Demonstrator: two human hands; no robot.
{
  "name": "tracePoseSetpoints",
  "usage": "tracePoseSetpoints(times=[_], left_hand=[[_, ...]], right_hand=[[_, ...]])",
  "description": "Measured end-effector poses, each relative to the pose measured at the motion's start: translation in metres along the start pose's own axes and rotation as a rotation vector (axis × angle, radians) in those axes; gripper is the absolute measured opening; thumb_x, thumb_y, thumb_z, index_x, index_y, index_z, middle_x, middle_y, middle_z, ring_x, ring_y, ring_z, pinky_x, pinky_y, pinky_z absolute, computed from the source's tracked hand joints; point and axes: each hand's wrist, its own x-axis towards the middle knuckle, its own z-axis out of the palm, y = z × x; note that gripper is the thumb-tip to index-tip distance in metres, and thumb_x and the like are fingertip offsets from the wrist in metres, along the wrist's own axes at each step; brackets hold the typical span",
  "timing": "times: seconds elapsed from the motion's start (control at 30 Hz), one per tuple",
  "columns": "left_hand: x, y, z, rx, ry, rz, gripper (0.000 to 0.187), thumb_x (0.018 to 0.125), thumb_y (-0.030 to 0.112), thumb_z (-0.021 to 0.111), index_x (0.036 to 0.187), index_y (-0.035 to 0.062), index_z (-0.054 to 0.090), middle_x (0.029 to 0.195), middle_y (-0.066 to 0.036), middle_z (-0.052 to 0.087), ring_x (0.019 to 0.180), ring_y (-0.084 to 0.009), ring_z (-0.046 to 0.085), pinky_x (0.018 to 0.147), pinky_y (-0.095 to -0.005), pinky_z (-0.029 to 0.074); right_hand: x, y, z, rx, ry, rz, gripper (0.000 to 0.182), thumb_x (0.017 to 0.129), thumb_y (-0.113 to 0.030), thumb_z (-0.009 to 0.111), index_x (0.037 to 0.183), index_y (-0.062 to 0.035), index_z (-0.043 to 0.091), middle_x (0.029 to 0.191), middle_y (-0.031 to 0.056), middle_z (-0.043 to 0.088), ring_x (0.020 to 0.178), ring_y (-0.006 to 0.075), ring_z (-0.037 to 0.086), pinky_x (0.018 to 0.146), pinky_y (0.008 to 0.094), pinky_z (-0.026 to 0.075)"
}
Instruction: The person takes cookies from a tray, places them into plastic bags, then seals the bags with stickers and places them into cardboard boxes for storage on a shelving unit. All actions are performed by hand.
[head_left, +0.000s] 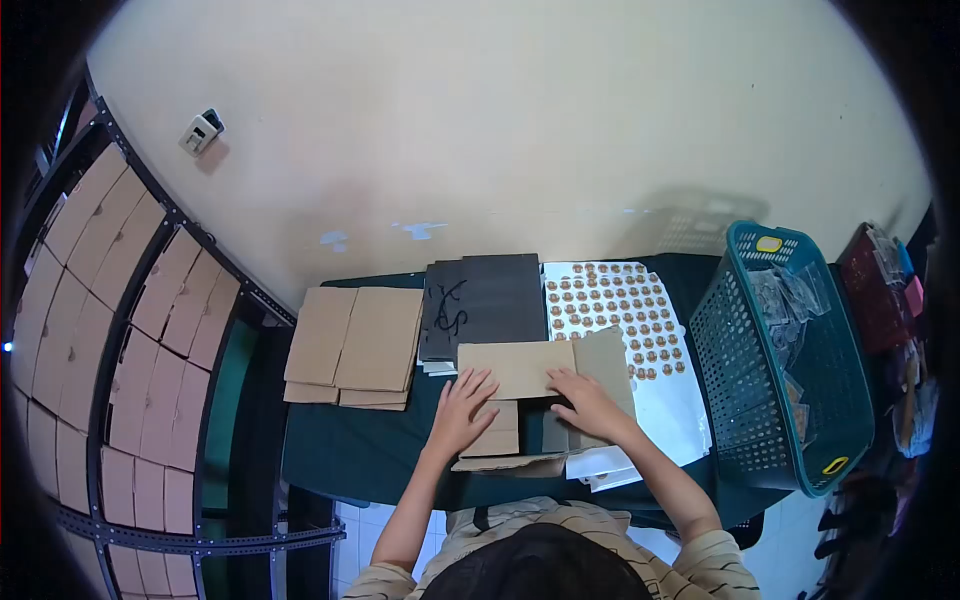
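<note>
An unfolded cardboard box (515,368) with its flaps spread lies at the front middle of the table. My left hand (461,412) rests on its left side, fingers spread. On the far flap, toward its right end, lies my right hand (585,403) with fingers apart. Between the hands a dark gap shows in the cardboard. White sheets (605,464) stick out from under its near right corner. Beyond the box is a black folder-like stack (490,305) with dark scribbled marks. Sheets of round brown stickers (610,300) lie right behind the box.
Flat cardboard pieces (350,340) are stacked at the left of the dark green tablecloth (340,455). A green basket (790,400) with clear plastic packets stands at the right edge. Shelves of cardboard boxes (150,390) rise at the left. A wall (500,130) borders the far side.
</note>
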Motion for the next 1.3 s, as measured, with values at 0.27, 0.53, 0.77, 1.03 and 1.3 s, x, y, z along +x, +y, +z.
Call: tracePoseSetpoints(times=[0.27, 0.53, 0.77, 1.03, 1.3], left_hand=[[-0.004, -0.003, 0.004, 0.04, -0.006, 0.0, 0.056, 0.075, 0.039, 0.062, 0.125, 0.018, 0.048, 0.139, -0.002, 0.033, 0.132, -0.0257, 0.021, 0.104, -0.0514, 0.017], [-0.005, -0.008, -0.004, 0.061, -0.061, 0.1, 0.077, 0.065, 0.049, 0.067, 0.13, 0.0164, 0.042, 0.141, -0.006, 0.029, 0.132, -0.0312, 0.019, 0.103, -0.0546, 0.018], [-0.002, -0.01, -0.007, -0.191, 0.007, -0.017, 0.041, 0.085, 0.03, 0.053, 0.121, 0.0124, 0.05, 0.132, -0.008, 0.042, 0.13, -0.0291, 0.027, 0.103, -0.0536, 0.014], [-0.004, 0.008, -0.039, -1.053, -0.048, -0.178, 0.037, 0.095, 0.026, 0.038, 0.115, -0.0023, 0.051, 0.113, -0.011, 0.056, 0.109, -0.0173, 0.051, 0.094, -0.0287, 0.038], [-0.024, -0.002, -0.021, -0.718, -0.04, -0.271, 0.032, 0.085, 0.023, 0.057, 0.109, 0.0021, 0.058, 0.106, -0.01, 0.061, 0.103, -0.0155, 0.054, 0.09, -0.0286, 0.041]], right_hand=[[-0.041, -0.016, -0.048, 0.128, 0.624, 0.351, 0.031, 0.076, -0.012, 0.061, 0.105, -0.0045, 0.053, 0.108, 0.0106, 0.053, 0.096, 0.0242, 0.051, 0.082, 0.0338, 0.039], [-0.044, -0.021, -0.001, 0.826, 0.047, 0.207, 0.035, 0.09, -0.022, 0.05, 0.12, -0.0041, 0.048, 0.118, 0.0082, 0.052, 0.107, 0.0157, 0.049, 0.091, 0.0304, 0.038], [-0.033, -0.001, 0.014, 0.896, -0.146, 0.242, 0.047, 0.09, -0.029, 0.049, 0.128, -0.0026, 0.038, 0.127, 0.0108, 0.046, 0.118, 0.0185, 0.042, 0.096, 0.0324, 0.034], [-0.046, 0.012, 0.008, 1.179, -0.297, -0.024, 0.111, 0.061, -0.06, 0.068, 0.139, -0.0036, 0.013, 0.143, 0.0149, 0.02, 0.132, 0.0256, 0.02, 0.108, 0.0373, 0.012], [-0.044, -0.005, 0.022, 1.027, 0.058, 0.223, 0.054, 0.076, -0.014, 0.066, 0.123, -0.0036, 0.043, 0.117, 0.0098, 0.053, 0.112, 0.0186, 0.046, 0.097, 0.0331, 0.032]])
